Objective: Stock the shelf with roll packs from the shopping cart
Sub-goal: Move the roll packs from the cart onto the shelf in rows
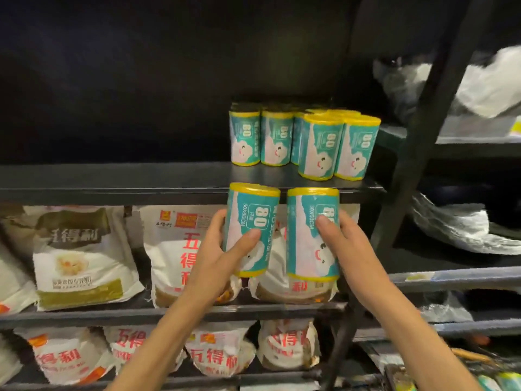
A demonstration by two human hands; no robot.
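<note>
Gripping one teal-and-yellow roll pack each, both hands are raised just below the dark shelf point(169, 190) edge. Left hand point(222, 249) curls round the left pack point(251, 230), thumb across its front. Right hand point(342, 244) clamps the right pack point(311, 235) likewise. Fingers behind the packs are hidden. Beyond, stocked roll packs point(304, 142) stand upright on the shelf, right of centre. Below, white bagged goods point(84, 255) fill lower shelves. Blurred wrapped items point(462, 224) sit far right.
</note>
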